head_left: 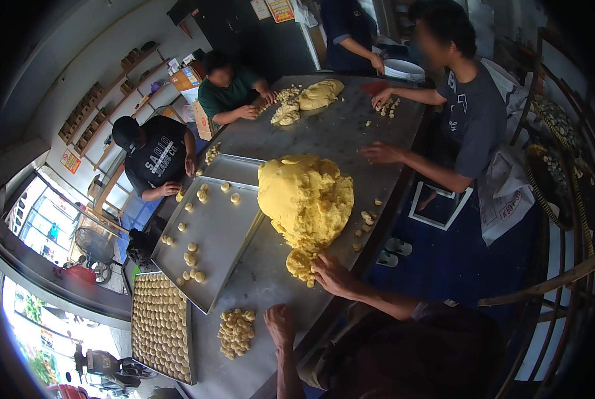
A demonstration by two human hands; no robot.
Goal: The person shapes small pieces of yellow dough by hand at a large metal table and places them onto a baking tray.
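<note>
A big mound of yellow dough (304,193) rests on the metal table, its surface smooth at the top and crumbly lower down. At its near end a small lump of dough (301,266) sticks out, and the fingers of my right hand (335,274) are closed on its right side. My left hand (281,326) is curled into a fist over the table, nearer to me; whatever its fingers hold, if anything, is hidden. Just left of that fist lies a heap of small pale dough pieces (235,332). A few more dough pieces (367,219) lie right of the mound.
A metal tray (211,229) carries scattered dough balls; a fuller tray (161,326) holds tight rows of them. Co-workers surround the far table: a person (158,153) at left, one in green (224,96), one at right (467,113). More dough (321,94) sits far off.
</note>
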